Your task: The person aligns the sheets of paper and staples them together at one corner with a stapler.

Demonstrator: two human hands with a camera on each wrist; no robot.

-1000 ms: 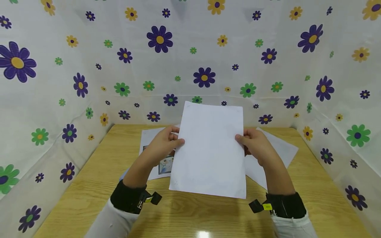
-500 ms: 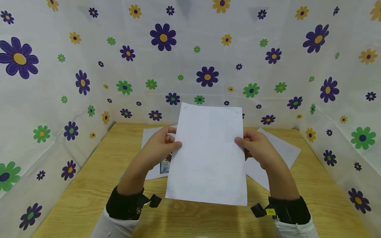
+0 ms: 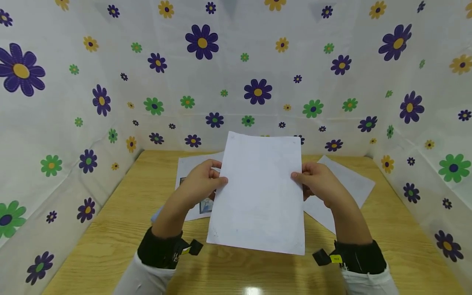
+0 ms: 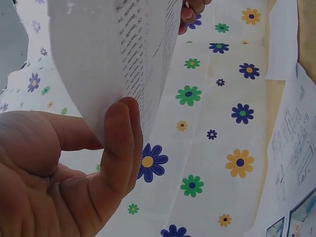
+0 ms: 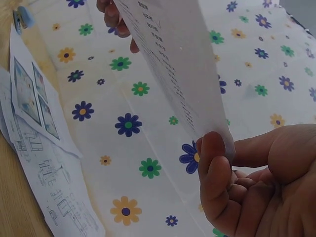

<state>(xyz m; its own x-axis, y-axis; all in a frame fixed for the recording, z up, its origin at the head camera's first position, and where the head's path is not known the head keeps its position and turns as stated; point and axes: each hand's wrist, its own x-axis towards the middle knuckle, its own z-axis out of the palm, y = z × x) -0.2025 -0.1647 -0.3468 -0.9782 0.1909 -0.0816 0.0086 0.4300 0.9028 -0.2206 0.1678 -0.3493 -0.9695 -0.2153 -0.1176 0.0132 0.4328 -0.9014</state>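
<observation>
A sheet of white paper (image 3: 259, 192) is held up above the table, its blank side facing the head camera. My left hand (image 3: 203, 180) pinches its left edge, thumb on the near face and fingers behind. At the right edge, my right hand (image 3: 317, 180) pinches it the same way. Rows of printed text show on the far face of the paper (image 4: 138, 54) in the left wrist view, and on the paper (image 5: 168, 54) in the right wrist view. I cannot tell whether it is one sheet or more.
A sheet with printed pictures (image 3: 193, 213) lies on the wooden table (image 3: 110, 229) behind my left hand. Another white sheet (image 3: 350, 180) lies askew at the right, with line drawings (image 5: 57, 187). A small blue object (image 5: 22, 19) sits at the left. Flowered cloth (image 3: 166, 82) encloses the table.
The paper tilted slightly and dropped a little, then shifted slightly right at its left side. Both hands keep their hold. The head view has moved slightly.
</observation>
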